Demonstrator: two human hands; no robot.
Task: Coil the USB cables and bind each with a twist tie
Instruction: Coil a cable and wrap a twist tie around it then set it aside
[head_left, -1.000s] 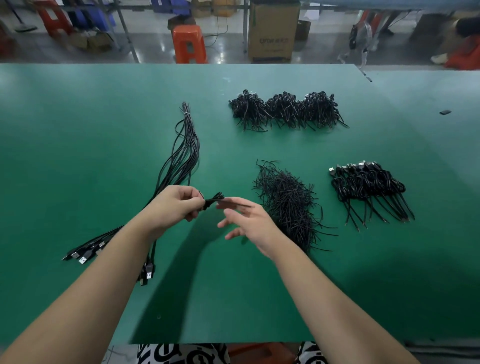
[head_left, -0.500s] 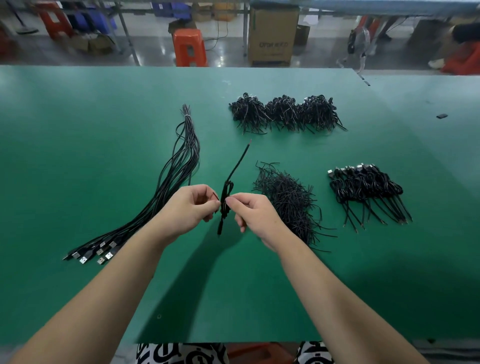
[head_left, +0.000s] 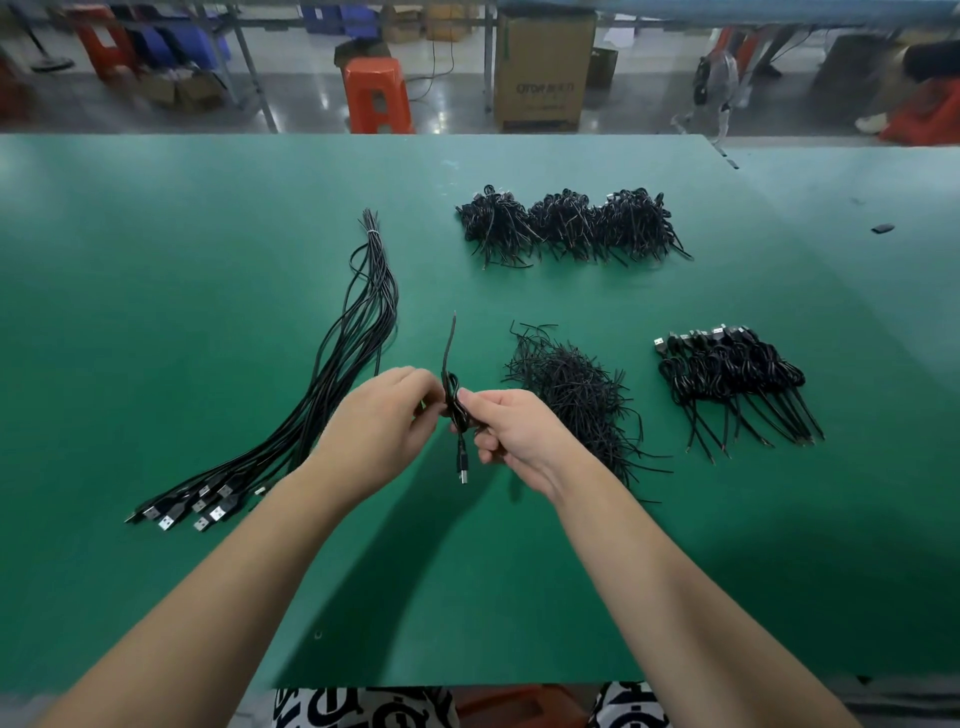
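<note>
Centrally, one coiled cable pinched between left hand and right hand, two hands.

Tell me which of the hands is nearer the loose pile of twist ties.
Right. The right hand sits just beside the pile of twist ties, at its left edge, pinching the coiled cable. The left hand is farther off, on the cable's other side.

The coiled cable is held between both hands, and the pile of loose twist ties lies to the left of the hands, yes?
Not quite. Both hands, left hand and right hand, do hold the coiled cable, but the head view shows the pile of loose twist ties to their right. The uncoiled cables lie on the left.
</note>
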